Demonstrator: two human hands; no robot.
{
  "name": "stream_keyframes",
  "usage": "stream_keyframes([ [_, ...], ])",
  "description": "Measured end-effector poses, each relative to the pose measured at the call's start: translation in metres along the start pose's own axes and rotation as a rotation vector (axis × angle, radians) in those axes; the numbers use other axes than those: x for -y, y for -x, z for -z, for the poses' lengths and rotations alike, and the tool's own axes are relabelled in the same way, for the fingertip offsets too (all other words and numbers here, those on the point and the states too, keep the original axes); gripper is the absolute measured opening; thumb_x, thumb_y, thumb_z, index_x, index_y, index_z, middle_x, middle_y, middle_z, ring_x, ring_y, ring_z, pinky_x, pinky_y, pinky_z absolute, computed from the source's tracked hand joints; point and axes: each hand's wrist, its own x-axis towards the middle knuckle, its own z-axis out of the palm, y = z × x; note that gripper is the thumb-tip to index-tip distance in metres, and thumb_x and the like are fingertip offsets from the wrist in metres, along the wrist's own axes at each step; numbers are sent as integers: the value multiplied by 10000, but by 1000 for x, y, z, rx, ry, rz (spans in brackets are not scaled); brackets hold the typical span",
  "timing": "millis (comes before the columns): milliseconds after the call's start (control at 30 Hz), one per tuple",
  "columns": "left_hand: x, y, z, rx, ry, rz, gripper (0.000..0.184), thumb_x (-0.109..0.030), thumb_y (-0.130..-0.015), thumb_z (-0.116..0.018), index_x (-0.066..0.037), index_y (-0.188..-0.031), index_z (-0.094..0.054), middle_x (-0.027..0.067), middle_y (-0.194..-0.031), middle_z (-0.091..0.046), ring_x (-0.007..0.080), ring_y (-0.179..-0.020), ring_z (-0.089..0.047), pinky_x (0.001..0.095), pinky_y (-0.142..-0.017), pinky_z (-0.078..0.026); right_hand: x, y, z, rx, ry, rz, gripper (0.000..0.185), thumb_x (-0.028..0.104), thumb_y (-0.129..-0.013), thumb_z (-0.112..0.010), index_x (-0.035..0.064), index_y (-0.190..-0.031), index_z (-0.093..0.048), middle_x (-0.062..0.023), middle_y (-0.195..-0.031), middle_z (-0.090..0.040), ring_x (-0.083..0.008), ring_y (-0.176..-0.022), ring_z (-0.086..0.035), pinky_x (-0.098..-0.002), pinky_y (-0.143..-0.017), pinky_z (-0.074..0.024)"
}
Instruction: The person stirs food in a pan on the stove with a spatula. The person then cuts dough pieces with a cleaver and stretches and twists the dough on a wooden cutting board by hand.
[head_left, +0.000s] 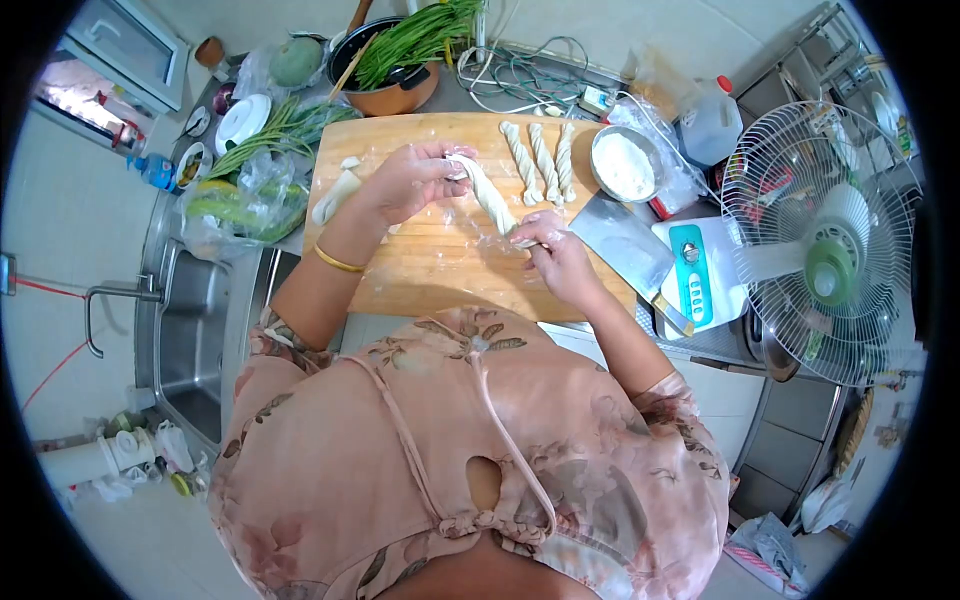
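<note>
A twisted strip of dough (487, 203) stretches between my two hands, just over the floury wooden board (430, 270). My left hand (415, 182) pinches its upper left end between thumb and fingers. At its lower right end, my right hand (553, 250) has its fingers closed on the dough. Several finished dough twists (543, 163) lie side by side at the far right of the board. Untwisted dough pieces (337, 195) rest at the board's left side, partly hidden behind my left forearm.
Right of the board are a bowl of flour (623, 165), a cleaver (622, 240), a kitchen scale (692, 275) and a large fan (825, 245). Bagged vegetables (245, 205) and a pot with green stalks (395, 90) stand left and behind. A sink (192, 330) is at the left.
</note>
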Motion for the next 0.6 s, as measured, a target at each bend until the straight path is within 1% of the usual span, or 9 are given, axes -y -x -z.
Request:
stream_keyframes([
  [67,-5,2,-1,-33,-63,-19,295,-50,-833,-582,55,-1106,-542,83,-978,-594,147,-861,-576,267,-785,-490,3,0,4,7,-74,-147,278,-80,-744,-506,34,-969,-623,-81,-953,-548,-202,-944,-521,-328,-835,-418],
  [133,-4,1,2,-42,-123,-44,306,-34,-805,-605,52,-1093,-549,79,-968,-598,140,-861,-577,265,-784,-488,1,1,10,5,-98,-159,300,-53,-759,-527,33,-1029,-627,-72,-974,-542,-172,-949,-515,-292,-835,-413],
  [200,3,-2,11,-26,-182,-76,314,-14,-778,-625,45,-1079,-557,76,-957,-602,131,-860,-579,259,-774,-488,-7,-1,14,-7,-70,-36,330,-22,-766,-559,31,-1085,-622,-67,-992,-537,-154,-940,-511,-256,-826,-407],
  [300,13,-2,13,-79,-408,-137,312,2,-759,-638,37,-1059,-564,67,-923,-612,118,-840,-586,252,-761,-489,-4,-4,13,-149,-94,-87,355,6,-764,-588,24,-1117,-613,-64,-963,-542,-126,-923,-491,-223,-813,-391],
  [400,13,4,7,-52,-530,-104,298,-7,-771,-639,30,-1057,-565,62,-891,-622,114,-802,-594,249,-756,-492,-5,-6,6,-352,-291,-64,335,18,-747,-604,10,-1082,-613,-51,-911,-559,-107,-847,-492,-229,-775,-409],
  [500,19,2,9,-46,-475,-120,292,-34,-787,-644,28,-1061,-564,56,-864,-629,115,-748,-600,230,-717,-496,-7,-7,14,-194,-88,-258,343,-22,-755,-580,10,-1096,-560,-18,-937,-536,-95,-821,-501,-232,-754,-422],
  [600,22,-3,8,-91,-415,-104,262,-31,-803,-606,46,-1051,-569,68,-830,-622,104,-669,-598,213,-591,-499,-22,-8,17,-80,210,-337,226,-19,-761,-572,19,-982,-547,-17,-880,-542,-95,-783,-518,-221,-725,-429],
])
